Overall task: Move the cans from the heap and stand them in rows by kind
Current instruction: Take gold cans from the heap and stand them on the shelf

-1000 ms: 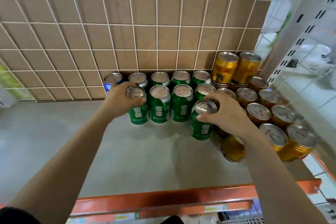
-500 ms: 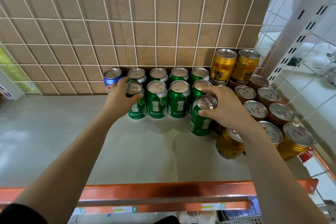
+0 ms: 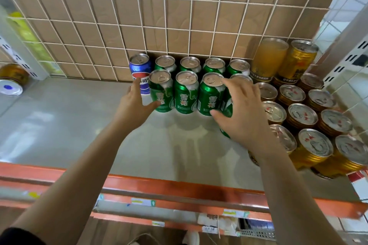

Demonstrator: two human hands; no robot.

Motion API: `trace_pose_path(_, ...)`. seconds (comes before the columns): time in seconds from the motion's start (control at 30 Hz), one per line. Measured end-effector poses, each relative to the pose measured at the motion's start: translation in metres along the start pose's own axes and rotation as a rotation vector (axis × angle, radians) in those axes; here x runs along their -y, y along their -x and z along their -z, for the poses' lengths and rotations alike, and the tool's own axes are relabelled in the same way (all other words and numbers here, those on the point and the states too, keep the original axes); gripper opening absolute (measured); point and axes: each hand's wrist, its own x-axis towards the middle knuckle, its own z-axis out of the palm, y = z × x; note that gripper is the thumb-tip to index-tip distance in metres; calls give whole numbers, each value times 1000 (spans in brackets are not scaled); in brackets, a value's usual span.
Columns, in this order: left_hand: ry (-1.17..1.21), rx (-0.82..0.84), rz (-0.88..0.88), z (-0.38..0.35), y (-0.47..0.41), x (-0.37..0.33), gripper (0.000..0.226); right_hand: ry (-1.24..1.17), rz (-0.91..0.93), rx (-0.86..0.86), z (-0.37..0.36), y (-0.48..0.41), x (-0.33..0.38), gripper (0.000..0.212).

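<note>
Head: left hand (image 3: 137, 103), right hand (image 3: 244, 114) splayed

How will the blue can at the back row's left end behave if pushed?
The blue can stands upright and narrow, so a high push would probably tip it. Its lid looks sealed, so likely full and heavy for its size. The glossy shelf should let a low push slide it.
</note>
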Motion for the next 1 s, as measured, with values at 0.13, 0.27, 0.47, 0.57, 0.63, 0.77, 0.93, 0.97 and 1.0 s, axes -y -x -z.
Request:
trace_pose_path(0.13, -78, -5, 33, 19, 18, 16, 79, -41, 112, 17, -24, 1, 42, 68)
trace_pose_path(0.27, -152, -13, 86, 49, 35, 43, 79, -60, 204, 122, -52, 2, 92, 67)
trace_pose_path(0.47, -140, -60, 177, 112, 71, 113, 75, -99, 330, 241, -103, 10, 188, 61)
trace_pose_path(0.57, -132, -72, 229, 154, 93, 157, 74, -141, 376, 286, -132, 17, 254, 60)
trace_pose_path(0.63, -124, -86, 251, 182, 105, 185, 73, -174, 395, 305, -149, 25, 298, 59)
trace_pose_path(0.77, -125, -117, 258, 229, 119, 235, 72, -160, 453, 317, -181, 36, 368, 59)
trace_pose_path(0.93, -107, -111, 250, 268, 124, 271, 72, -136, 424, 347, -201, 35, 419, 58)
trace_pose_path(0.97, -105, -109, 251, 274, 122, 278, 71, -127, 414, 354, -203, 32, 427, 57)
trace_pose_path(1.0, -102, -108, 251, 279, 120, 284, 71, -123, 400, 360, -206, 28, 433, 56)
